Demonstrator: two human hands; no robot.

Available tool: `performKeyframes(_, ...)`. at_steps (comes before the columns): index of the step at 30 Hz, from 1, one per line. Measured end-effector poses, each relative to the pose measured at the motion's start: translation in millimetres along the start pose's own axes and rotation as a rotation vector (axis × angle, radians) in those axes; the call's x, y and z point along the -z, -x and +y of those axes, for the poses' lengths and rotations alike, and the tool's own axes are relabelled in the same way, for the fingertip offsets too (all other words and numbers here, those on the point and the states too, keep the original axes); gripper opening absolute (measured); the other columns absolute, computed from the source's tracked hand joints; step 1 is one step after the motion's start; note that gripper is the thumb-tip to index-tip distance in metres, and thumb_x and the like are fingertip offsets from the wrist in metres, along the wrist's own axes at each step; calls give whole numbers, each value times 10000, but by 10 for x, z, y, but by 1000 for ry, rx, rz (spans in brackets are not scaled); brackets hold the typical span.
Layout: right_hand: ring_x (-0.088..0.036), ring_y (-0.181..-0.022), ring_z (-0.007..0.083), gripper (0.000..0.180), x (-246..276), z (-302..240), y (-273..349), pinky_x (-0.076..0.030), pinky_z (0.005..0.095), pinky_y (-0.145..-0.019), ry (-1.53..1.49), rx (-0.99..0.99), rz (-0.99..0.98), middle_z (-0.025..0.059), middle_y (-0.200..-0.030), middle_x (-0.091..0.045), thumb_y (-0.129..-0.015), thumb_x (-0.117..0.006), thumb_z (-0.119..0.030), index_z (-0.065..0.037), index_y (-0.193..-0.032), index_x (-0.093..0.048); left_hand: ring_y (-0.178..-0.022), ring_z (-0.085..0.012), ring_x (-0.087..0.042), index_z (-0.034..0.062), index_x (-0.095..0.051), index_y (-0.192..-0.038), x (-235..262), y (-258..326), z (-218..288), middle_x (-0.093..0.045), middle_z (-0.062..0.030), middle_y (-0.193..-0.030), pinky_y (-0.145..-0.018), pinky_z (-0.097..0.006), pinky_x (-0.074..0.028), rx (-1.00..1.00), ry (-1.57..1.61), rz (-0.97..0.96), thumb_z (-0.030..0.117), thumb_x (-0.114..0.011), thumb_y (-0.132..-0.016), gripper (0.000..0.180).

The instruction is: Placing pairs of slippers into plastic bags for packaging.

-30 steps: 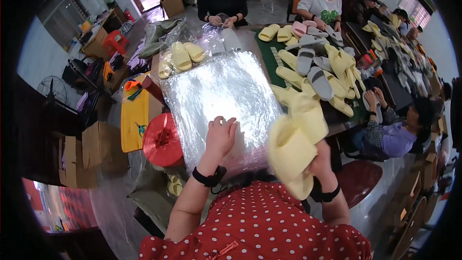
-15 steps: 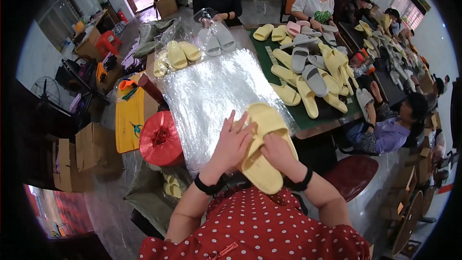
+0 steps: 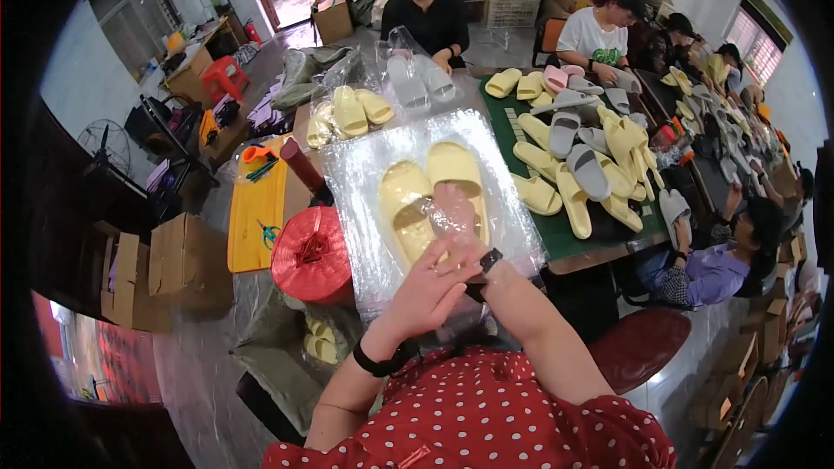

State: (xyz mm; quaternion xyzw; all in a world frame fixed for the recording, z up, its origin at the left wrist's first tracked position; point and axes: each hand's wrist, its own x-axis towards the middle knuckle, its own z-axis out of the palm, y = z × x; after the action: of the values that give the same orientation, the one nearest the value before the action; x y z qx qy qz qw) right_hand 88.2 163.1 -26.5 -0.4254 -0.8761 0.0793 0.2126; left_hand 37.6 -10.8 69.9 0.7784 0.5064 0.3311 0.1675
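A pair of yellow slippers lies inside a clear plastic bag (image 3: 354,175), soles down and toes away from me: the left slipper (image 3: 402,184) and the right slipper (image 3: 452,162). My right hand (image 3: 455,215) is in the bag up to the wrist, its fingers reaching into the right slipper under the strap; plastic glare partly veils them. Over the near end of the bag, by my right wrist, my left hand (image 3: 423,295) has its fingers stretched out and holds nothing. The bag rests on a stack of shiny clear bags.
A red twine roll (image 3: 313,254) stands left of the bags, near scissors (image 3: 269,234). Bagged slippers (image 3: 352,111) sit beyond. Loose yellow and grey slippers (image 3: 587,172) pile on the green table (image 3: 569,247) at right. Co-workers sit at the far side and right.
The yellow slippers have moved from above my lap forward into the plastic bag, with my right hand following inside. My left hand has come off them to the bag's near end.
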Motion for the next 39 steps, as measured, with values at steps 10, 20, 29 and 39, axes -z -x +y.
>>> performKeyframes(10,-635,-825,178,303,1402,433,1423,-514,306,-726,-890,64,-724,119,-884,-652,-861,-736,-180,1,-1097,-674,-1248,-354,-476,89,-525,-1369,54,902,-97,-386,-210,-1486,-1021,-430,-432,498,-125,217,264,-847,-698,765)
performKeyframes(20,-530,-651,119,282,1567,1157,1019,-466,258,-659,-655,-420,-89,42,-805,-636,-878,-702,-235,-6,-1037,-662,-619,-120,-613,-24,-717,-869,-244,819,-335,-677,-68,-689,-610,-270,-488,1226,509,320,365,-580,-955,421)
performKeyframes(29,-495,-647,52,392,1156,1313,1006,-408,215,-597,-868,-326,-129,-2,-728,-542,-850,-604,-1,-17,-1233,-527,-586,-64,-552,-13,-663,-1014,-309,997,-463,-645,-10,-707,-552,-212,-434,1049,575,646,88,-647,-884,165)
performKeyframes(39,-511,-1160,347,490,1325,1473,1240,-453,429,-951,-311,157,-57,132,-1278,-543,-786,-600,37,-123,-1249,-589,-1249,-319,-481,50,-514,-1350,-59,1156,-224,-488,-161,-1390,-970,-414,-448,631,-410,461,14,-661,-775,595)
